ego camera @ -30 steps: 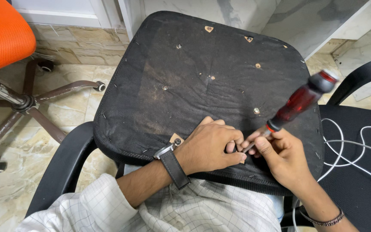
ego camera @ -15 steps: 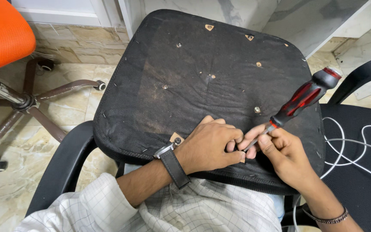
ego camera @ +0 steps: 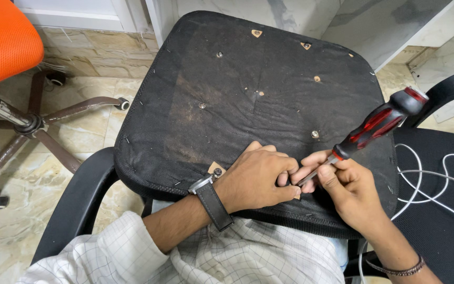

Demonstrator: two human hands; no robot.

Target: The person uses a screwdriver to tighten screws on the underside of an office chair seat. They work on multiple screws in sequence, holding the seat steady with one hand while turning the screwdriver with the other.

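While the left hand (ego camera: 256, 181) lies curled, knuckles up, on the near edge of the black seat underside (ego camera: 248, 94), the right hand (ego camera: 342, 184) just beside it grips the red-and-black screwdriver (ego camera: 379, 123), whose long axis slants from upper right down-left, tip hidden between both hands.

Red-and-black screwdriver (ego camera: 379, 125), black seat pad (ego camera: 248, 100) with perhaps brownish stains, orange chair (ego camera: 1, 42), white checked shirt (ego camera: 237, 257).

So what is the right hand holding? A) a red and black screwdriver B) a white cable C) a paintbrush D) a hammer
A: the right hand grips a red and black screwdriver, its tip down at the black seat cushion beside the left hand.
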